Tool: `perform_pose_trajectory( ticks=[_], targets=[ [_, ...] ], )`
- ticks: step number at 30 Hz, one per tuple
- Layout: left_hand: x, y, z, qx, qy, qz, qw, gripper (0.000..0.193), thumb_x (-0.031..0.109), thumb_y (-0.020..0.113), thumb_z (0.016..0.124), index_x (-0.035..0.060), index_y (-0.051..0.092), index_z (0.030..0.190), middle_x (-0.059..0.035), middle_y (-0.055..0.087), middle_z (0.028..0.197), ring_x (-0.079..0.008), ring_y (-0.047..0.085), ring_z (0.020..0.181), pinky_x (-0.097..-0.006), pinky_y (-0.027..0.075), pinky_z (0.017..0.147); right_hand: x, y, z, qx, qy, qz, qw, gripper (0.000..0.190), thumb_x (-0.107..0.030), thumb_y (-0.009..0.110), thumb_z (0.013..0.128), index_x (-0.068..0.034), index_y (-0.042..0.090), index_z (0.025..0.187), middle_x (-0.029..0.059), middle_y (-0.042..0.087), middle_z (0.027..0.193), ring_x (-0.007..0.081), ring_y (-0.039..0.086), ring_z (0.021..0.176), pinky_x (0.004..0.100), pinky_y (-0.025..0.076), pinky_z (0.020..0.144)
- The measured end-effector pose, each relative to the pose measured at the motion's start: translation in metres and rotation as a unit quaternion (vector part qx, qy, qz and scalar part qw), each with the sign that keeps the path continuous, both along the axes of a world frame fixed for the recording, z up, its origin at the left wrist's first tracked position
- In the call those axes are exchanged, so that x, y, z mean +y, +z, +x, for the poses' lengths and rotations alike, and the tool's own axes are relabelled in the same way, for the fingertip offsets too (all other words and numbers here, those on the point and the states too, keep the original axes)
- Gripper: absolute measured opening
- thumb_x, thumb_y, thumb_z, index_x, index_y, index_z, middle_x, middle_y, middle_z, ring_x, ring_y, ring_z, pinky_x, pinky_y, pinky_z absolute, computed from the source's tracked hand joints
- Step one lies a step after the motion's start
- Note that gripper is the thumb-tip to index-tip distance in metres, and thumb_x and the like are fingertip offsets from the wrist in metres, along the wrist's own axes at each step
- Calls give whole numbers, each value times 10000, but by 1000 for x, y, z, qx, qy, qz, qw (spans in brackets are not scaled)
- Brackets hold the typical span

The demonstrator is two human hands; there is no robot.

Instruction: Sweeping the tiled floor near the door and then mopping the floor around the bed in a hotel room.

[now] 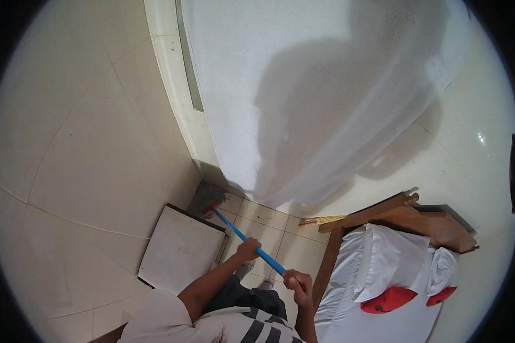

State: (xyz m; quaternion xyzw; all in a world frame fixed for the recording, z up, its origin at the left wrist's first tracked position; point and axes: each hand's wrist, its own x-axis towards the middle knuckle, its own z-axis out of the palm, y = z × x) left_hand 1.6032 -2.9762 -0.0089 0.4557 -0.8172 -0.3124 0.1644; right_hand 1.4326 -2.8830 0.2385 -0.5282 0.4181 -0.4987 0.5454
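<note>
My left hand (249, 249) grips the middle of a blue pole (268, 260), the handle of a mop or floor broom. Higher up, near its top end, my right hand (298, 285) is closed around the same pole. The pole slants down and away to a red fitting (211, 209). Beyond that spreads a dark grey head (206, 196), lying in the floor corner between the wall and a white-topped cabinet (180, 248). Whether the head is of strands or bristles I cannot tell.
A long white curtain (236, 107) hangs ahead, almost to the tiled floor (259, 223). On the right stands a wooden bed (330, 257) with white pillows (395, 261) and red cushions (388, 300). A yellow-and-red object (322, 221) pokes out by the headboard. A tiled wall (90, 150) rises on the left.
</note>
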Motion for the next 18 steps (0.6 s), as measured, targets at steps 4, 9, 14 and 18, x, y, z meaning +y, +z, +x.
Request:
perform_pose_trajectory(
  ticks=[4, 9, 14, 18],
  targets=[
    [15, 17, -48, 93, -51, 32, 994, 214, 202, 648, 581, 91, 572, 747, -100, 550, 791, -297, 508, 777, -393, 416, 723, 20, 35, -22, 35, -92, 42, 994, 362, -267, 496, 824, 70, 536, 699, 63, 493, 578, 82, 394, 459, 231, 287, 414],
    [23, 74, -92, 61, -133, 121, 982, 215, 260, 626, 611, 129, 578, 774, -84, 557, 807, -268, 537, 831, -420, 449, 676, 17, 68, -26, 33, -100, -115, 988, 432, -320, 481, 827, 1, 460, 538, 59, 452, 478, 123, 387, 382, 259, 305, 379],
    [22, 86, -56, 40, -96, 102, 989, 141, 229, 597, 615, 133, 568, 713, -82, 557, 790, -274, 558, 799, -415, 462, 644, 14, 59, -6, -15, -38, -162, 986, 510, -411, 436, 837, -64, 369, 469, 43, 390, 411, 164, 387, 352, 294, 315, 371],
    [20, 47, -17, 48, -19, 43, 998, 132, 240, 600, 620, 133, 576, 693, -80, 553, 772, -261, 537, 839, -410, 459, 652, 8, 26, 4, -32, -46, -130, 990, 503, -389, 416, 852, -60, 363, 475, 35, 370, 427, 162, 362, 374, 295, 311, 408]
  ],
)
